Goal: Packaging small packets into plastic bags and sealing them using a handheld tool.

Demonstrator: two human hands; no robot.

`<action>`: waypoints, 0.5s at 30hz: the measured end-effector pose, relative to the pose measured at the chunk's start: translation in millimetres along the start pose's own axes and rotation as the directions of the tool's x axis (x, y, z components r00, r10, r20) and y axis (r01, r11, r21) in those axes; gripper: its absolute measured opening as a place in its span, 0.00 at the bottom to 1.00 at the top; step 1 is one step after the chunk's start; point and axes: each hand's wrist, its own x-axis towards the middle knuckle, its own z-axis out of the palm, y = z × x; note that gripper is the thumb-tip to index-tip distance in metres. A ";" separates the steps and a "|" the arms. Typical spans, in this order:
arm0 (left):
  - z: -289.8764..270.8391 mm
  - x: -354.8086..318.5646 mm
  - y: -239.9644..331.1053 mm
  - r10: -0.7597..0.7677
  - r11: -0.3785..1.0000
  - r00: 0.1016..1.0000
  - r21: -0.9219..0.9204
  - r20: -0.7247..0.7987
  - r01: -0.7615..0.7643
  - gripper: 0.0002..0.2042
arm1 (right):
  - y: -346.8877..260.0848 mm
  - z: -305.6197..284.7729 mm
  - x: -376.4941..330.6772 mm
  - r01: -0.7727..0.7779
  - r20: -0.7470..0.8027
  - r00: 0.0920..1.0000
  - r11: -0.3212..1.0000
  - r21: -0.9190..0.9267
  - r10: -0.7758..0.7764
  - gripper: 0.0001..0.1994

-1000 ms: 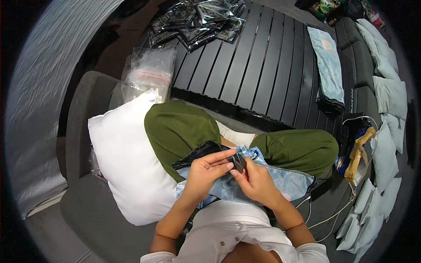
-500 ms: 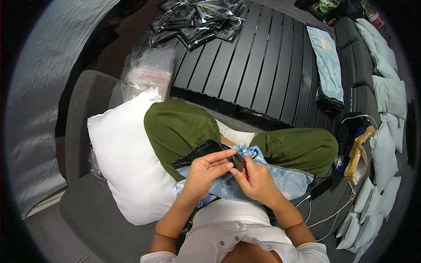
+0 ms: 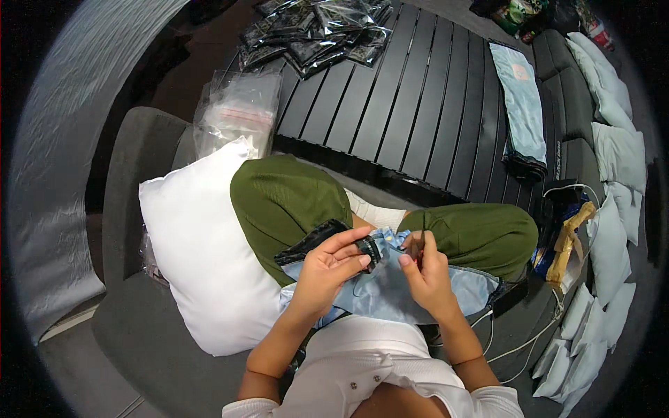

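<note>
Across my lap lies a light blue cloth piece [image 3: 380,296] with black trim. My left hand [image 3: 326,268] pinches a bunched black edge [image 3: 367,252] of it between thumb and fingers. Just to the right, my right hand [image 3: 426,275] is closed on a small dark, pointed tool [image 3: 421,235] with a bit of red, which looks like thread snips; most of it is hidden in the palm. A small gap separates the tool from the black edge.
A white pillow [image 3: 209,251] leans by my left knee. Ahead, a black slatted table [image 3: 390,97] carries shiny black packets [image 3: 313,35] and a blue folded cloth [image 3: 519,97]. Clear plastic bags [image 3: 240,115] lie at its left corner. Grey-white cushions [image 3: 617,160] and a cable [image 3: 533,341] are on the right.
My right hand has drawn away to the right with the small tool, apart from my left hand. My left hand stays nearly in place, and the black edge in it now shows more.
</note>
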 end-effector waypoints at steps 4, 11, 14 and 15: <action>0.6 -1.0 0.1 0.016 0.995 1.000 0.097 -0.001 -0.016 0.21 | -1.4 -0.2 -1.8 -0.015 -0.023 1.000 0.997 0.072 0.016 0.17; 2.8 -0.9 -1.9 0.110 0.986 0.994 0.123 0.021 -0.112 0.23 | -9.9 -1.1 -1.7 -0.088 0.002 0.996 0.994 0.068 0.088 0.14; 2.5 -0.4 -4.0 0.134 0.974 0.990 0.176 0.038 -0.139 0.24 | -10.1 -1.7 -0.7 -0.038 0.023 0.999 0.998 0.054 0.036 0.13; 1.7 -0.1 -5.1 0.139 0.974 0.989 0.177 0.043 -0.144 0.25 | -10.1 -1.4 -0.6 -0.001 0.030 1.000 0.998 0.057 0.000 0.13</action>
